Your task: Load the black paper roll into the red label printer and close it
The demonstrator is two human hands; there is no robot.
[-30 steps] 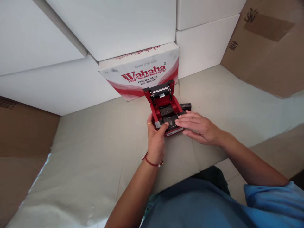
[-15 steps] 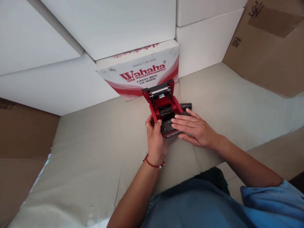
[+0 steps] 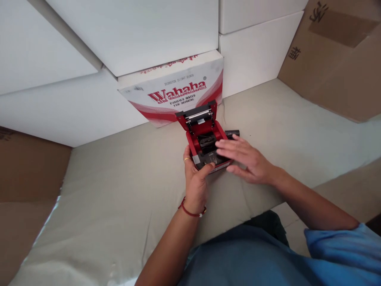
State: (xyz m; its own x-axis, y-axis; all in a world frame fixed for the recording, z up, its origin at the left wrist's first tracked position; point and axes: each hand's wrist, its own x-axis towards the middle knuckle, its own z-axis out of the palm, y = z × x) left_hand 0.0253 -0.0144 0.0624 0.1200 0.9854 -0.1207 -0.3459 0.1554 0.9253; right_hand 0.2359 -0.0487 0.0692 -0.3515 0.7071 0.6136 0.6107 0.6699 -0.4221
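A red and black device (image 3: 205,137) rests on the cloth-covered surface with its lid raised, and its dark inner compartment shows. My left hand (image 3: 195,174) grips its near left corner, the thumb over the front edge and the fingers along the left side. Over the device's right front part is my right hand (image 3: 244,157), its fingers stretched out; whether the fingertips touch it cannot be made out. A black cylindrical object (image 3: 232,133) lies just beyond the right side, partly hidden by the device.
A white and red Wahaba carton (image 3: 178,89) stands right behind the device, in front of stacked white boxes (image 3: 133,31). Brown cardboard boxes stand at the left (image 3: 29,178) and right (image 3: 336,59) on the grey-beige cloth (image 3: 119,198).
My left thumb has moved from the device's left side to its front edge. My right hand has lifted slightly, its fingers a little blurred. More of the device's front part shows.
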